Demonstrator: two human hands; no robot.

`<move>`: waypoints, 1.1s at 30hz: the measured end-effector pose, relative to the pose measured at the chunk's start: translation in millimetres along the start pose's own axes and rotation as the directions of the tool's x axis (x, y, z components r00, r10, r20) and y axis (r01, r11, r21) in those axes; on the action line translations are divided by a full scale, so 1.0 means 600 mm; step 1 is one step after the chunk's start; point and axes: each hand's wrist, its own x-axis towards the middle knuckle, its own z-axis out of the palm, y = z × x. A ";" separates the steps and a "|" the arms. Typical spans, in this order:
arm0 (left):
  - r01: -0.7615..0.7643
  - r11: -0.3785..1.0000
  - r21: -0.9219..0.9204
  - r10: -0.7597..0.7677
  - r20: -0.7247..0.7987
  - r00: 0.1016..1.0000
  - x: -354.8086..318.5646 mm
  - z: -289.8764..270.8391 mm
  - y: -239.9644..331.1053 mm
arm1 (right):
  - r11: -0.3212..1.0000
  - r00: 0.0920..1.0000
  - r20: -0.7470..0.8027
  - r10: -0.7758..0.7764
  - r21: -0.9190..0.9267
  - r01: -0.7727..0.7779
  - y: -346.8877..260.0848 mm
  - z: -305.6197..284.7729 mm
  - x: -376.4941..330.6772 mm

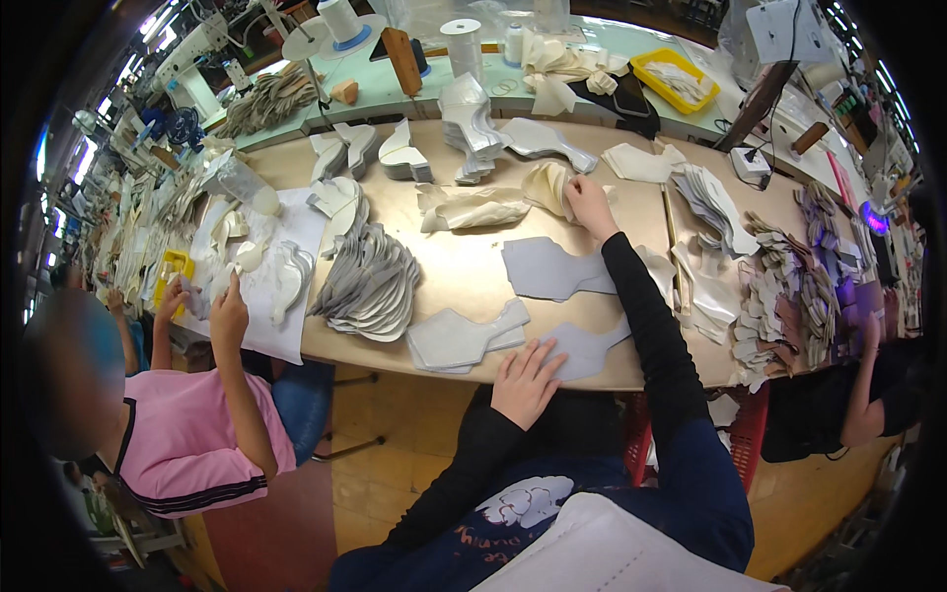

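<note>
At the table's front edge my left hand lies flat with fingers spread, its fingertips on a light grey cut piece. A stack of pale grey cut pieces is just to its left. My right hand reaches across the table, its fingers closed on the edge of a curled cream piece. Left of that piece lies a crumpled cream bundle. Between my hands sits another grey stack, partly covered by my right sleeve.
Fanned grey pieces are piled at the left, beside a person in pink who handles small pieces. Standing stacks line the far side. A yellow tray is at the back right. Brown and cream piles cover the right end.
</note>
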 end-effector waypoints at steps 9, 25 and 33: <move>-0.002 0.976 -0.218 -0.004 -0.029 1.000 0.038 -0.045 0.001 | 0.982 0.996 0.088 -0.030 0.188 0.013 0.009 -0.017 0.007; -0.050 0.953 0.297 0.072 -0.067 0.995 0.431 0.016 -0.173 | 0.990 0.988 -0.076 -0.136 0.029 0.139 0.001 0.014 -0.020; -0.022 0.955 0.294 0.055 -0.106 0.993 0.419 0.018 -0.170 | 0.897 0.995 0.037 0.094 0.431 -0.101 -0.002 0.001 -0.023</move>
